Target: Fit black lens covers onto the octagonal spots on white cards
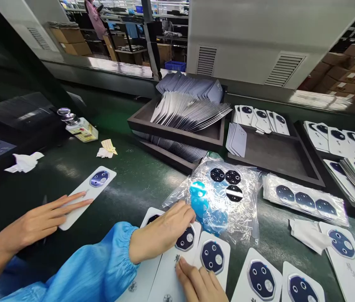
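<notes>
My left hand (161, 230), in a blue sleeve, bends over the top of a white phone back cover (169, 272). Its fingers are pinched together by the dark camera lens plate (186, 239), hiding whatever is between them. My right hand (200, 283) rests its extended fingers on the lower part of the same cover, at the bottom edge of the view. Another white back cover (223, 268) lies against it on the right, and one more lies partly under my left wrist. Just beyond is a clear plastic bag (246, 218) with black and blue octagonal pieces.
A co-worker's hand (42, 218) touches a white cover (83, 209) at left. Trays (177, 130) of stacked panels stand behind. More covers (260, 277), wrapped lens plates (304, 201) and a crumpled wipe (309, 235) lie right. A bottle (83, 129) stands back left.
</notes>
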{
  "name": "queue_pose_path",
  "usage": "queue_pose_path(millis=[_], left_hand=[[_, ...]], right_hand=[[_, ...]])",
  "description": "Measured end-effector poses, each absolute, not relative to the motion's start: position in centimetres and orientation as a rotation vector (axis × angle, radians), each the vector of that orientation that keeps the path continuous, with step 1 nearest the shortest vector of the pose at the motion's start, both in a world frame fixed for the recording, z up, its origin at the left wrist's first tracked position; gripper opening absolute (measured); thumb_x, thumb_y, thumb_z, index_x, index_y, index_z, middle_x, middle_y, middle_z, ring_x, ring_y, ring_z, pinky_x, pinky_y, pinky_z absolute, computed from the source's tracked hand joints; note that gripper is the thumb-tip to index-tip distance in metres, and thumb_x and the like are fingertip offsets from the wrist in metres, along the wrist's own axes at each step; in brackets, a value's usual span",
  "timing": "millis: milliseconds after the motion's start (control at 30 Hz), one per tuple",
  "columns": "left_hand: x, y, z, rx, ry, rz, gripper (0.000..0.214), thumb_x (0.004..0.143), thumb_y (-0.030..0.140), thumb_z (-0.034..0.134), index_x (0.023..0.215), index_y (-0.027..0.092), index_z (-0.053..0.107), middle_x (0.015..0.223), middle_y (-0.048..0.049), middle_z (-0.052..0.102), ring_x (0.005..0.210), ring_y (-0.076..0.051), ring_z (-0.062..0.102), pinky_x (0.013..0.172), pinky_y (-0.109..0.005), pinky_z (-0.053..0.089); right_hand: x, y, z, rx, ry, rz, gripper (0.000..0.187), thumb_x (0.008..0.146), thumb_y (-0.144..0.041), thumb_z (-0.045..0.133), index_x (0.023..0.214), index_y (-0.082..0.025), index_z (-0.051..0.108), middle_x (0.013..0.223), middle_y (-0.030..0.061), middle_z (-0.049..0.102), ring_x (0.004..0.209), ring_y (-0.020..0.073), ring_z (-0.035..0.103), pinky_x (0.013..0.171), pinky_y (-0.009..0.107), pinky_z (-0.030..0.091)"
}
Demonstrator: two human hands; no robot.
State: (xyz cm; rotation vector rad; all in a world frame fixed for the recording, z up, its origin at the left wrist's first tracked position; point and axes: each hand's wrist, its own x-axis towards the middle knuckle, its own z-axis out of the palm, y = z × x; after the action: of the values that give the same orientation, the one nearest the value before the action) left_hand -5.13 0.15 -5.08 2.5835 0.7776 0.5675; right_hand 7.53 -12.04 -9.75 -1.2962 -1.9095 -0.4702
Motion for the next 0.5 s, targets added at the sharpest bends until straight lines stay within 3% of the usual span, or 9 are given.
queue_pose_path(millis=[233, 367, 500], left_hand=[[-5.4, -1.4, -4.2, 2.687, 0.674, 0.549, 0.030, 0.098, 0.010, 0.025, 0.086, 0.017, 0.052, 0.083, -0.0044, 0.055, 0.074, -0.017, 0.051, 0.070, -0.029, 0.047], [-6.5, -3.4, -3.3, 2.703, 0.646, 0.587, 0.028, 0.098, 0.007, 0.023, 0.096, 0.016, 0.050, 0.086, -0.0053, 0.057, 0.080, -0.019, 0.053, 0.076, -0.030, 0.048], [-9.0, -5.5, -2.5, 2.398, 0.672, 0.475, 0.029, 0.096, 0.006, 0.022, 0.090, 0.020, 0.047, 0.083, -0.0013, 0.055, 0.075, -0.015, 0.053, 0.072, -0.024, 0.048]], right_hand=[[7.6, -12.6, -9.4, -1.364, -1.911, -0.446, 0.036, 0.097, -0.011, 0.033, 0.083, -0.018, 0.065, 0.071, 0.0018, 0.070, 0.051, 0.0151, 0.046, 0.052, 0.032, 0.025], [7.1, -12.7, -9.3, -1.388, -1.926, -0.405, 0.043, 0.099, -0.013, 0.024, 0.088, -0.018, 0.065, 0.071, 0.0022, 0.068, 0.052, 0.0149, 0.048, 0.051, 0.032, 0.026], [6.9, -12.9, -8.4, -1.399, -1.956, -0.363, 0.050, 0.100, -0.016, 0.019, 0.082, -0.018, 0.065, 0.071, 0.0027, 0.068, 0.051, 0.0133, 0.050, 0.047, 0.030, 0.032]])
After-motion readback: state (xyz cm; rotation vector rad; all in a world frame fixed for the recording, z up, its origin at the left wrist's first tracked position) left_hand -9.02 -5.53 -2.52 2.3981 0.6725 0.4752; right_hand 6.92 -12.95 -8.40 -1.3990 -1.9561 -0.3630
